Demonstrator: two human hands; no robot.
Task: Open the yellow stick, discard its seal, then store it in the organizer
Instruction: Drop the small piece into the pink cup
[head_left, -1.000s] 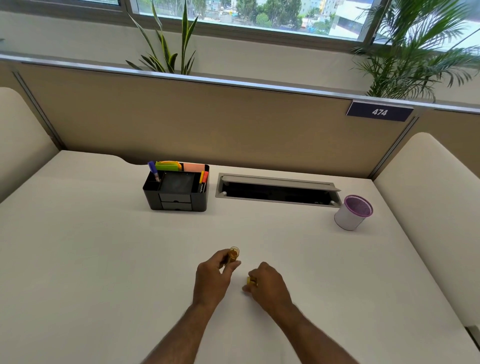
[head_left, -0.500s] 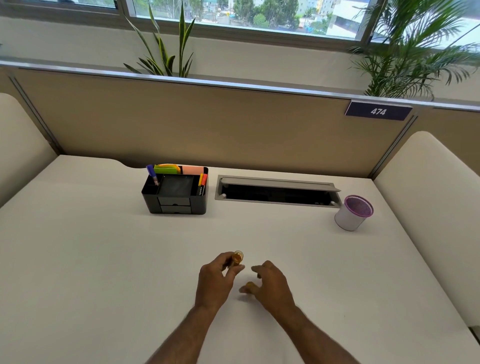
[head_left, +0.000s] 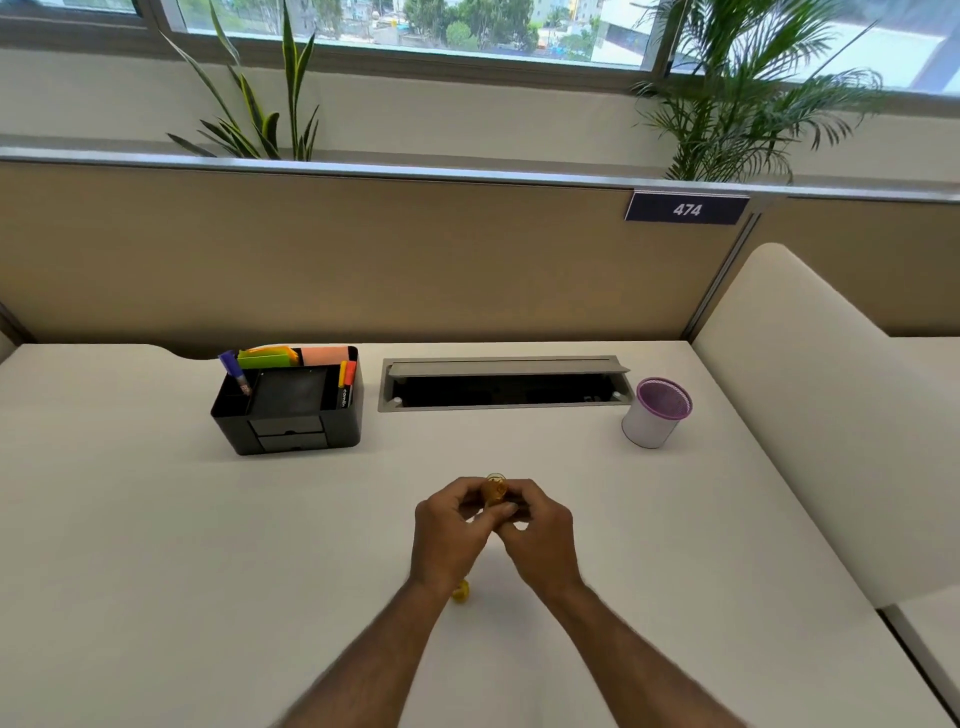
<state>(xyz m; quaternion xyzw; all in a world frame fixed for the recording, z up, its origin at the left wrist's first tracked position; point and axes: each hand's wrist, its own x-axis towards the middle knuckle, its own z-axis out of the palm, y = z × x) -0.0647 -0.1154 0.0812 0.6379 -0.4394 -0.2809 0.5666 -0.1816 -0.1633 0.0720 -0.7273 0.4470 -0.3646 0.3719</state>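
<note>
The yellow stick (head_left: 495, 488) is held upright over the middle of the white desk, its open top pointing away from me. My left hand (head_left: 451, 530) grips its body from the left. My right hand (head_left: 540, 535) has its fingertips on the stick's top from the right. A small yellow cap (head_left: 460, 591) lies on the desk just behind my left wrist, partly hidden by it. The black organizer (head_left: 288, 415) stands at the back left with pens, markers and sticky notes in it.
A white cup with a purple rim (head_left: 655, 412) stands at the back right. A grey cable slot (head_left: 504, 383) is sunk into the desk between organizer and cup. A tan partition (head_left: 363, 260) closes the far edge. A cream side panel (head_left: 810, 415) borders the right.
My right hand has left the yellow cap on the desk and come up to the stick's top. Both hands have moved slightly forward and now meet at the stick.
</note>
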